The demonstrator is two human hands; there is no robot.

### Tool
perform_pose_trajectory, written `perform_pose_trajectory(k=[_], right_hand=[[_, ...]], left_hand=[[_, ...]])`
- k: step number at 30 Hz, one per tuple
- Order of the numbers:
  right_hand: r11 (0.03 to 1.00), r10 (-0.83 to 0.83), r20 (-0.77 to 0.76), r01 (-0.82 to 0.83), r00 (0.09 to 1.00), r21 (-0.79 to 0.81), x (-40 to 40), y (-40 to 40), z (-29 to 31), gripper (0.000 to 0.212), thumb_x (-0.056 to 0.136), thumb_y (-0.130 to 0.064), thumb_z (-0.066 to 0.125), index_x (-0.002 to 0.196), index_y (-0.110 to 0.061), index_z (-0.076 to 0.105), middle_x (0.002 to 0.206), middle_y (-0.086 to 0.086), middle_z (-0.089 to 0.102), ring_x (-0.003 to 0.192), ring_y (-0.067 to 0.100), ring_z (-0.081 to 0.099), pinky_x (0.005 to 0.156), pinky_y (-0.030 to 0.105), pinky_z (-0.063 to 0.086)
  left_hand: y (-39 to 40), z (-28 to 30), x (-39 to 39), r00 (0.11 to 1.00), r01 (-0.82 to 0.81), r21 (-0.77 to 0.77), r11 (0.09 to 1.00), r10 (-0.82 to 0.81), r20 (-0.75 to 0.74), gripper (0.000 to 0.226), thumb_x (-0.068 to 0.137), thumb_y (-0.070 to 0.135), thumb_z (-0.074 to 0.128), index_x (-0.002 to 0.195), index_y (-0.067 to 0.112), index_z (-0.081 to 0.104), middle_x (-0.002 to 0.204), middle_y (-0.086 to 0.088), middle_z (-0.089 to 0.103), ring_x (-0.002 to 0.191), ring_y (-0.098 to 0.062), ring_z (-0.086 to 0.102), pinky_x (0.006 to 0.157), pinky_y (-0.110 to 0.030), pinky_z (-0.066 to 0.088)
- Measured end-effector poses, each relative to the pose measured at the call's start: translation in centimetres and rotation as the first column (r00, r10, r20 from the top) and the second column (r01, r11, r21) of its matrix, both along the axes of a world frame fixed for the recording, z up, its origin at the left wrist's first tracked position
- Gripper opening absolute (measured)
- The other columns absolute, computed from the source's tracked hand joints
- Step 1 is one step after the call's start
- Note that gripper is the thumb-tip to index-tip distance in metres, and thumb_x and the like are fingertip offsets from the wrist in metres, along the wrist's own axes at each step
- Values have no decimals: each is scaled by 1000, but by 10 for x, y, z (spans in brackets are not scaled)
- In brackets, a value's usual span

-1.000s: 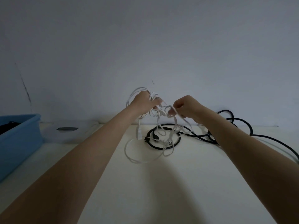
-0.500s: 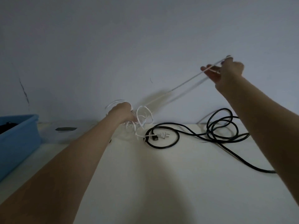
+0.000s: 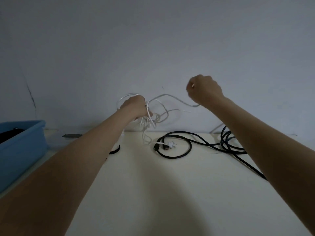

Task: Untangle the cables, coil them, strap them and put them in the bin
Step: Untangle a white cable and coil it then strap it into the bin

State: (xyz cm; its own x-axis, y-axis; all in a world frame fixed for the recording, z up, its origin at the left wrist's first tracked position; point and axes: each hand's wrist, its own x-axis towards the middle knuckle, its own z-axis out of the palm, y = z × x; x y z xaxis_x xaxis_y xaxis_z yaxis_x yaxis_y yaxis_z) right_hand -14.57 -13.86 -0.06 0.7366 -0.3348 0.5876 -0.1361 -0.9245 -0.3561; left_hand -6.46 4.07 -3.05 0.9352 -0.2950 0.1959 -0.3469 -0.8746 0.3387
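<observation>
My left hand (image 3: 134,107) grips a bunch of loops of the white cable (image 3: 163,106) above the table's far edge. A slack strand of that cable runs right to my right hand (image 3: 204,90), which is curled round it, raised at centre right. The white cable's plug (image 3: 169,144) lies on the table inside a loop of the black cable (image 3: 184,151). The black cable sprawls to the right, partly hidden behind my right forearm.
A blue bin (image 3: 22,147) stands at the left edge with something dark inside. A black strap (image 3: 115,150) lies on the cream table (image 3: 153,193) beside my left forearm. A wall rises directly behind the table.
My right hand, which had pulled a strand taut up to the right, has come back down and leftward; the strand now hangs slack. My left hand has risen slightly with its loops.
</observation>
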Motion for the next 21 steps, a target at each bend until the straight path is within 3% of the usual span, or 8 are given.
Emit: perform_pose_trajectory(k=[2, 4, 7, 10, 13, 15, 18, 21], right_hand=[[976, 65, -223, -108, 973, -189, -3, 11, -4, 44, 90, -32, 57, 131, -20, 50, 132, 10, 48, 121, 33, 47, 95, 38, 40], [920, -109, -507, -106, 855, -376, -4, 15, -14, 63, 84, -43, 64, 139, -24, 40, 142, 7, 33, 131, 36, 29, 104, 46, 31], [903, -222, -603, -71, 766, -423, 1, 22, -22, 48, 90, -35, 59, 135, -24, 46, 148, 5, 27, 135, 44, 15, 110, 58, 17], [940, 297, -445, -341, 845, -21, 1, 29, -15, 26, 93, -21, 57, 115, -8, 63, 123, 10, 57, 117, 32, 50, 96, 32, 39], [689, 662, -93, -555, 744, 467, -11, 33, -6, 13, 92, -4, 55, 94, 6, 63, 72, 9, 59, 67, 20, 61, 67, 23, 52], [550, 655, 181, -628, 733, 551, -19, 24, 1, 11, 91, -2, 55, 81, -2, 60, 58, 2, 49, 48, 9, 48, 57, 24, 49], [472, 641, 331, -696, 693, 541, -35, -5, 8, 27, 90, -9, 58, 64, -9, 52, 46, -11, 43, 46, 6, 37, 59, 23, 42], [451, 456, 474, -655, 753, 607, -43, -37, 9, 43, 89, -19, 61, 48, -13, 49, 50, -3, 35, 42, 7, 36, 56, 19, 45]], left_hand=[[-3, 1, -4, 999, 17, 36, 999, -19, 35, 25, 79, 30, 73, 83, 9, 59, 80, -8, 58, 73, -26, 58, 55, -25, 35], [-7, 1, -8, 997, 39, 81, 996, -44, 61, 24, 81, 28, 72, 83, 8, 59, 88, -11, 61, 83, -29, 60, 62, -27, 37], [-14, 1, -15, 990, 51, 159, 986, -71, 125, 23, 84, 23, 69, 74, 12, 52, 85, -8, 58, 82, -28, 58, 64, -28, 39], [-22, 0, -18, 976, 55, 203, 978, -95, 196, 10, 89, 17, 62, 85, 9, 57, 80, -6, 55, 77, -24, 52, 65, -28, 38], [-19, 0, -13, 983, 67, 152, 986, -91, 159, 13, 86, 20, 65, 87, 7, 60, 82, -6, 57, 76, -23, 55, 63, -28, 39], [-7, 0, -8, 996, 53, 46, 998, -57, 69, 27, 84, 30, 69, 79, 7, 55, 75, -6, 57, 66, -20, 54, 57, -25, 37], [16, -2, 1, 984, -20, -283, 959, -32, -175, 40, 85, 37, 68, 65, 9, 48, 53, -2, 46, 44, -12, 40, 42, -20, 29], [34, -5, 10, 956, -153, -523, 839, -9, -294, 36, 90, 32, 63, 95, -3, 60, 37, 2, 48, 24, -6, 36, 30, -12, 24]])
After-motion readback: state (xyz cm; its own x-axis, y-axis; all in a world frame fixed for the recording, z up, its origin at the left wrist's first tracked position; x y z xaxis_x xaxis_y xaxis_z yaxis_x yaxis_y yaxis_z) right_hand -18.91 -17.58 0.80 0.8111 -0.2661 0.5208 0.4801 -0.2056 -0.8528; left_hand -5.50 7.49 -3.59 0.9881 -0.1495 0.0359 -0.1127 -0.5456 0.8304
